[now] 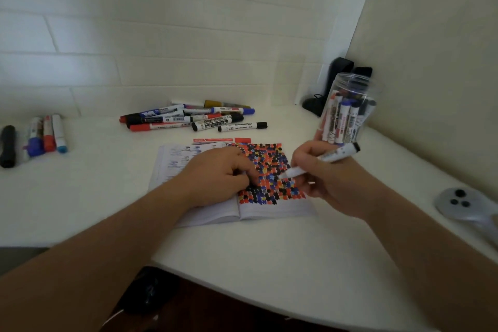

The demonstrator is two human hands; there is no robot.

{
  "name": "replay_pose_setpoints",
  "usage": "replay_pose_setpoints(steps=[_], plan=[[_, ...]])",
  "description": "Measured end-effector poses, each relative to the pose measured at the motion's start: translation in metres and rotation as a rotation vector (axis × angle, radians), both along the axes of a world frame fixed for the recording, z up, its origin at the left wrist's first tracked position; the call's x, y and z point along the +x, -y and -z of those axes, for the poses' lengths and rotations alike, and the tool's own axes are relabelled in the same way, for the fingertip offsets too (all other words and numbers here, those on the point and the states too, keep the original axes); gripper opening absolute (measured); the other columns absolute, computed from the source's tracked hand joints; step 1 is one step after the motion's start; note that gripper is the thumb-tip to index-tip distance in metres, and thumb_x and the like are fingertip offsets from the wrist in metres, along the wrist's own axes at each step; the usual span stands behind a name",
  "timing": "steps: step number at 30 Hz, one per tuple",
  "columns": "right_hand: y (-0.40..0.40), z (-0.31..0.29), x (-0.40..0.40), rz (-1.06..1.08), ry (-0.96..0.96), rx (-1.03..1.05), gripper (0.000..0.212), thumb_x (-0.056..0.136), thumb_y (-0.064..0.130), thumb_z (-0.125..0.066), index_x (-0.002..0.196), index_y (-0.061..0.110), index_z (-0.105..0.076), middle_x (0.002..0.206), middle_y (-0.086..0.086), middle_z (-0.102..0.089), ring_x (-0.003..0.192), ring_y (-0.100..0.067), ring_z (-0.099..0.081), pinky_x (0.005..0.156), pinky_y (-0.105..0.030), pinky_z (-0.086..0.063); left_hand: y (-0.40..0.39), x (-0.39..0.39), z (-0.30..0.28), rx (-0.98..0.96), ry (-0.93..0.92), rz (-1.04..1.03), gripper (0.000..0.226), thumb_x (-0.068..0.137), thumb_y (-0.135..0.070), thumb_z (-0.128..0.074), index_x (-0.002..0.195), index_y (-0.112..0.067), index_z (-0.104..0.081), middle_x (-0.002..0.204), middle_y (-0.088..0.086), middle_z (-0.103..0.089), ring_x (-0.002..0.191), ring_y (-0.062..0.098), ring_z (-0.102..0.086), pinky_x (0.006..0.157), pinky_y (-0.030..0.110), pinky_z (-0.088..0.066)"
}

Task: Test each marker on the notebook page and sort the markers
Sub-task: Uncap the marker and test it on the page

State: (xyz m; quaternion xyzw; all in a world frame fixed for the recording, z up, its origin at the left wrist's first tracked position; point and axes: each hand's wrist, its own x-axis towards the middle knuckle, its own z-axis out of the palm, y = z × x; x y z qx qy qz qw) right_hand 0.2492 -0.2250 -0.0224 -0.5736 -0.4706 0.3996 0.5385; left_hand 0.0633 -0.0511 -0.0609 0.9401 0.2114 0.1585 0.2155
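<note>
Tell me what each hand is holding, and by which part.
The right hand grips a white marker around the middle of its barrel, tip down at the notebook. The left hand rests curled on the page; whether it pinches anything cannot be told.

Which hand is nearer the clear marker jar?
Right. The right hand, gripping a marker, sits just in front of the clear jar. The left hand rests on the notebook, farther to the jar's left.

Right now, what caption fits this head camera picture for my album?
Right hand tests a marker on the colour-dotted notebook while the left hand steadies the page.
</note>
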Motion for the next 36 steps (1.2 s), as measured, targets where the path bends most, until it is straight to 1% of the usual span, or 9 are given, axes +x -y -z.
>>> replay_pose_setpoints(steps=[5, 8, 12, 17, 19, 22, 25, 33, 36], plan=[[-0.005, 0.023, -0.005, 0.231, 0.345, 0.007, 0.028, 0.084, 0.006, -0.079, 0.069, 0.013, -0.056, 0.053, 0.004, -0.055, 0.048, -0.012, -0.044, 0.045, -0.025, -0.036, -0.001, 0.002, 0.002, 0.018, 0.000, 0.008, 0.025, 0.092, -0.033, -0.057, 0.098, -0.049, -0.075, 0.096, -0.027, -0.059, 0.092, -0.004, -0.055, 0.083, 0.035, -0.052], [-0.006, 0.025, -0.010, 0.279, 0.350, -0.054, 0.030, 0.083, 0.012, -0.080, 0.068, 0.010, -0.055, 0.050, 0.004, -0.058, 0.045, -0.014, -0.043, 0.040, -0.023, -0.035, -0.002, 0.003, 0.002, 0.016, 0.005, 0.005, 0.025, 0.089, -0.036, -0.055, 0.096, -0.050, -0.075, 0.095, -0.029, -0.059, 0.092, -0.005, -0.055, 0.082, 0.034, -0.052], [-0.008, 0.028, -0.013, 0.328, 0.388, -0.081, 0.037, 0.082, 0.017, -0.082, 0.066, 0.013, -0.049, 0.051, 0.001, -0.052, 0.042, -0.009, -0.041, 0.039, -0.021, -0.034, -0.002, 0.004, 0.002, 0.019, 0.000, 0.011, 0.026, 0.091, -0.036, -0.053, 0.096, -0.050, -0.074, 0.095, -0.029, -0.059, 0.092, -0.006, -0.055, 0.082, 0.032, -0.051], [-0.008, 0.027, -0.014, 0.323, 0.414, -0.091, 0.036, 0.083, 0.014, -0.082, 0.066, 0.011, -0.051, 0.049, 0.006, -0.058, 0.040, -0.007, -0.042, 0.039, -0.020, -0.035, -0.001, 0.003, 0.001, 0.017, 0.008, 0.009, 0.027, 0.091, -0.036, -0.051, 0.097, -0.047, -0.076, 0.095, -0.027, -0.060, 0.092, -0.007, -0.054, 0.082, 0.031, -0.049], [-0.009, 0.026, -0.014, 0.330, 0.415, -0.086, 0.035, 0.082, 0.014, -0.083, 0.066, 0.010, -0.052, 0.050, 0.001, -0.056, 0.040, -0.008, -0.042, 0.039, -0.020, -0.036, 0.000, 0.003, 0.000, 0.013, 0.007, 0.009, 0.027, 0.093, -0.034, -0.052, 0.098, -0.045, -0.077, 0.095, -0.025, -0.061, 0.092, -0.006, -0.054, 0.082, 0.030, -0.048], [-0.009, 0.027, -0.014, 0.329, 0.406, -0.092, 0.036, 0.081, 0.013, -0.083, 0.065, 0.011, -0.050, 0.047, 0.006, -0.051, 0.040, -0.008, -0.041, 0.039, -0.019, -0.035, 0.001, 0.003, -0.001, 0.016, 0.010, 0.008, 0.029, 0.091, -0.036, -0.050, 0.097, -0.046, -0.077, 0.095, -0.026, -0.060, 0.093, -0.006, -0.054, 0.081, 0.029, -0.047], [-0.009, 0.029, -0.015, 0.333, 0.418, -0.094, 0.039, 0.081, 0.010, -0.082, 0.062, 0.014, -0.048, 0.045, 0.009, -0.049, 0.040, -0.006, -0.040, 0.039, -0.018, -0.034, 0.001, 0.003, -0.001, 0.023, 0.000, 0.006, 0.027, 0.096, -0.028, -0.055, 0.098, -0.045, -0.077, 0.096, -0.026, -0.060, 0.094, -0.004, -0.053, 0.082, 0.030, -0.047], [-0.009, 0.029, -0.012, 0.351, 0.413, -0.068, 0.037, 0.081, 0.011, -0.081, 0.063, 0.013, -0.049, 0.052, -0.001, -0.051, 0.043, -0.008, -0.041, 0.039, -0.019, -0.034, 0.000, 0.003, 0.001, 0.023, 0.015, 0.003, 0.027, 0.095, -0.031, -0.054, 0.097, -0.046, -0.076, 0.096, -0.027, -0.060, 0.094, -0.006, -0.053, 0.084, 0.031, -0.048], [-0.009, 0.031, -0.013, 0.335, 0.436, -0.067, 0.037, 0.080, 0.011, -0.082, 0.062, 0.013, -0.050, 0.049, 0.004, -0.048, 0.043, -0.008, -0.040, 0.040, -0.018, -0.035, 0.000, 0.003, 0.000, 0.022, 0.010, 0.000, 0.027, 0.096, -0.030, -0.054, 0.098, -0.046, -0.076, 0.096, -0.027, -0.060, 0.094, -0.006, -0.053, 0.083, 0.031, -0.048]])
